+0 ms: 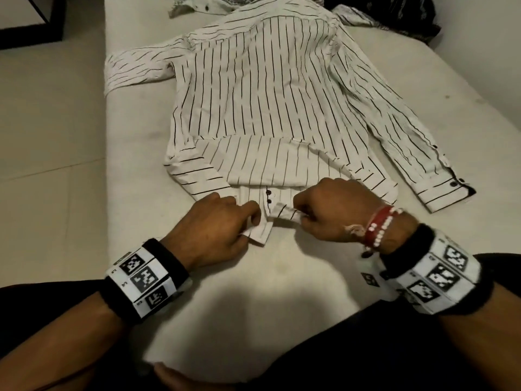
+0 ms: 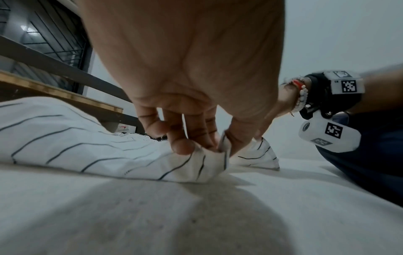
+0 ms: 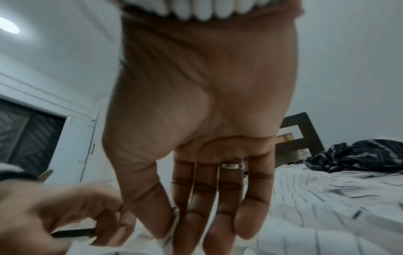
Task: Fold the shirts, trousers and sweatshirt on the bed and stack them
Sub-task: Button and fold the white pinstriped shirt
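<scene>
Both hands, left (image 1: 214, 230) and right (image 1: 335, 210), pinch the striped shirt's (image 1: 262, 88) hem.

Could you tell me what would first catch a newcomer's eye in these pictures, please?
A white pinstriped shirt lies spread on the bed, sleeves out to both sides. At its near edge, the left hand and right hand each pinch the fabric. A dark patterned garment is heaped at the far right corner.

A white shirt with thin dark stripes (image 1: 267, 88) lies spread back-up on the bed (image 1: 310, 277), sleeves out to both sides, its hem folded up just beyond the fingers (image 1: 251, 210). A dark patterned garment (image 1: 394, 15) lies crumpled well beyond them, at the bed's far end.
</scene>
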